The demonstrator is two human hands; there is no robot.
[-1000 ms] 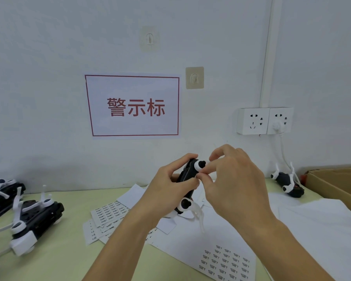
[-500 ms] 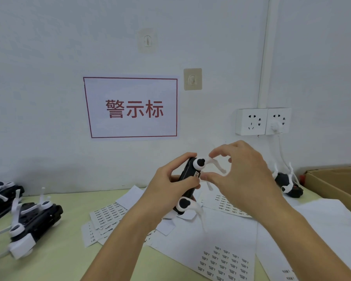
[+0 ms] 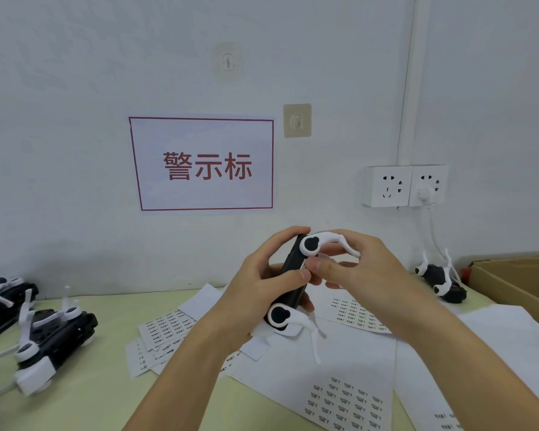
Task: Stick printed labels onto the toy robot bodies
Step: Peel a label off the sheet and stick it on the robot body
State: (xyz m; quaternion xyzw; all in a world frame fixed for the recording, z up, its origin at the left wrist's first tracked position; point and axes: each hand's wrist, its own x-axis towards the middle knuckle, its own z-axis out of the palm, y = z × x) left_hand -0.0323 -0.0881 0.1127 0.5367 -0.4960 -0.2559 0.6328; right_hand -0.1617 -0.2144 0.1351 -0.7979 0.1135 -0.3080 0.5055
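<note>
I hold one toy robot (image 3: 293, 269), a black body with white limbs, upright above the table. My left hand (image 3: 259, 297) grips the body from the left, thumb across its front edge. My right hand (image 3: 371, 275) pinches the body from the right: its thumb presses a small white printed label (image 3: 305, 267) against the body's side, while its fingers curl behind the upper white limb. Label sheets lie on the table below, one at the front (image 3: 344, 402), a small pile at the left (image 3: 165, 328) and one behind my right wrist (image 3: 355, 312).
Two more toy robots lie at the left, one nearer (image 3: 53, 334) and one at the edge (image 3: 0, 293); another lies at the right (image 3: 442, 281) beside an open cardboard box (image 3: 517, 278). A wall socket (image 3: 405, 185) with a plugged cable sits above it.
My right hand has drawn in against the toy, its thumb now flat on the label at the body's side. The toy's upper white limb has swung out to the right.
</note>
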